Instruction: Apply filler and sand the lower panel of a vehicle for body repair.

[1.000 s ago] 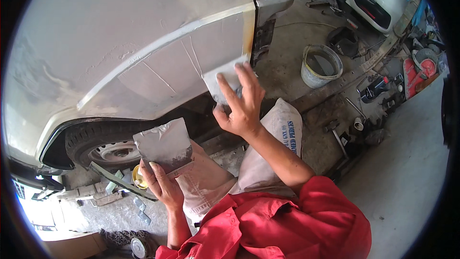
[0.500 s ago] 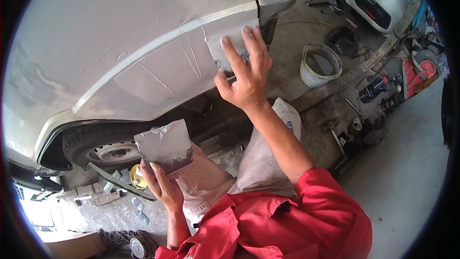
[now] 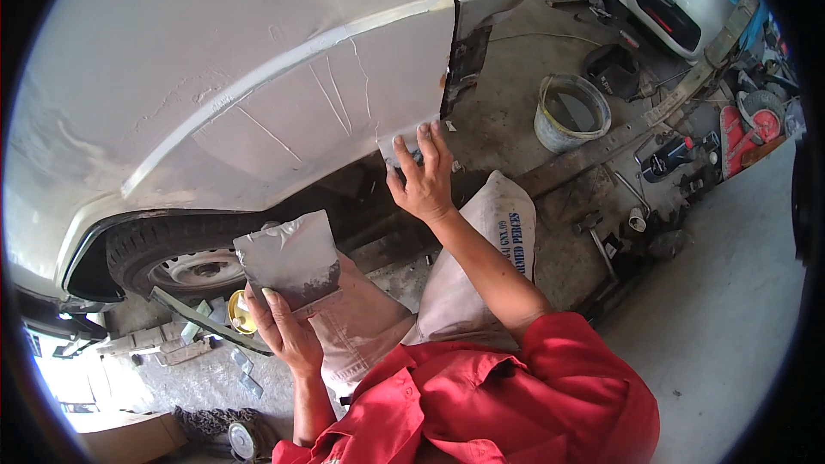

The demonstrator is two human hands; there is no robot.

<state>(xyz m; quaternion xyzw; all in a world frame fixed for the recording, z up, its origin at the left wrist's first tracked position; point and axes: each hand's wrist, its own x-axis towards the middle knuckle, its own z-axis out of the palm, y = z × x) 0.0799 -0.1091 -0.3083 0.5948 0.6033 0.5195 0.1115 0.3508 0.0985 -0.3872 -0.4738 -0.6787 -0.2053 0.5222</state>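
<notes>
Right hand (image 3: 423, 179) presses spreader (image 3: 397, 149) on car panel (image 3: 258, 77), blade up. Left hand (image 3: 288, 331) grips filler board (image 3: 288, 258) (upright).

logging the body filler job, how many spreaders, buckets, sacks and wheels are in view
spreaders: 2, flat plate in left hand, small one under right hand
buckets: 1
sacks: 1
wheels: 1
total: 5

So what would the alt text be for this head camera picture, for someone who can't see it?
A person in a red shirt presses a small spreader with the right hand against the lower edge of a pale car panel, while the left hand holds a flat board smeared with grey filler. A tyre, a bucket and tools lie around.
</notes>
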